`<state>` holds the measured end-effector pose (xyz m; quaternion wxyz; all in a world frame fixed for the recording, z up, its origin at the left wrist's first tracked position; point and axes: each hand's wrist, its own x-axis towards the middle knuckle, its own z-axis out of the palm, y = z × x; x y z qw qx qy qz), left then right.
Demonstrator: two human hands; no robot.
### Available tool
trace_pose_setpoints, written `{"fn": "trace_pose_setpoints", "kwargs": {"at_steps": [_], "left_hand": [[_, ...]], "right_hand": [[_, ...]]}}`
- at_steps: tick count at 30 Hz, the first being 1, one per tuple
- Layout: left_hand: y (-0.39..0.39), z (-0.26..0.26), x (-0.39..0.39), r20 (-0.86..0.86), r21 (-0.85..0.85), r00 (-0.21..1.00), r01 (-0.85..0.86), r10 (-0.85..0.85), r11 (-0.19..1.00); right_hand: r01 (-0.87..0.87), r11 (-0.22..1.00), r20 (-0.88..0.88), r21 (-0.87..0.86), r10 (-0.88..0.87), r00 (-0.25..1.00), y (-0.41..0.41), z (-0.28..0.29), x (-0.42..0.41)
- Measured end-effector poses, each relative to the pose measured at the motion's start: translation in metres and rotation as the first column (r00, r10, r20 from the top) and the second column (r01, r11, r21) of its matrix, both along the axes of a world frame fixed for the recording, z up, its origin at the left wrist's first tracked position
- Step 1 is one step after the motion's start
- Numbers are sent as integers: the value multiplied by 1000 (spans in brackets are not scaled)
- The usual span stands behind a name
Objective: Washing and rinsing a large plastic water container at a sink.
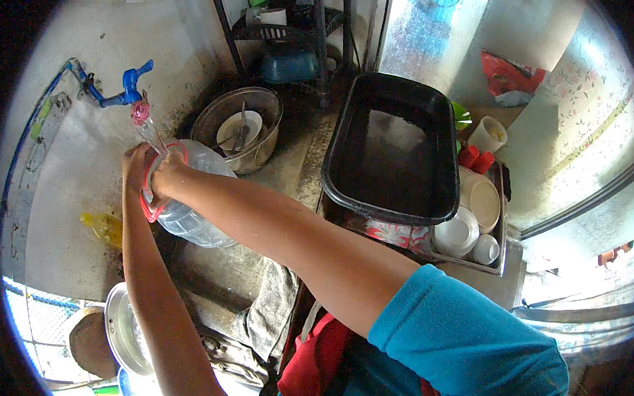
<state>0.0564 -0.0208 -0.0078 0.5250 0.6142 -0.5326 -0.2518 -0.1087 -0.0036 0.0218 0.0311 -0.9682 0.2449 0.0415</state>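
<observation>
Water runs from a blue faucet (pixel 130 86) with a pink nozzle (pixel 140 113) into the mouth area of a large clear plastic container (pixel 201 219) with a red rim. The container leans with its mouth towards the wall. My right hand (pixel 166 175) is at the mouth under the stream, its fingers partly inside and hidden. My left hand (pixel 137 153) is at the far side of the rim, mostly hidden; its grip cannot be made out. Behind the container, a round basin (pixel 269 141) holds a white plate or bowl (pixel 252 121) and cutlery.
A black rectangular tub (pixel 343 197) with a reflective dark surface stands right of centre. Beside it, a metal tray (pixel 502 243) holds bowls and red cups (pixel 482 162). A yellow bottle (pixel 109 229) is by the wall. A grey cloth (pixel 271 306) hangs over the near edge; a metal pan (pixel 122 334) is lower left.
</observation>
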Motion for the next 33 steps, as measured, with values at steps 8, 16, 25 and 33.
{"fn": "trace_pose_setpoints", "kwargs": {"at_steps": [8, 16, 25, 33], "left_hand": [[4, -3, 17, 309, -63, 951, 10, 10, 998], [-1, -3, 14, 225, 8, 974, -18, 16, 1000], [0, -6, 13, 196, -53, 980, 28, -18, 998], [-31, 3, -6, 287, -76, 958, 9, 13, 997]], "right_hand": [[-28, 998, 21, 54, 27, 999, 1, 4, 6], [-14, 997, 115, -81, 23, 993, 4, 1, -3], [-28, 994, 107, -103, 39, 993, 1, -6, 2], [-55, 929, 8, -366, 63, 998, -35, -21, 6]]}}
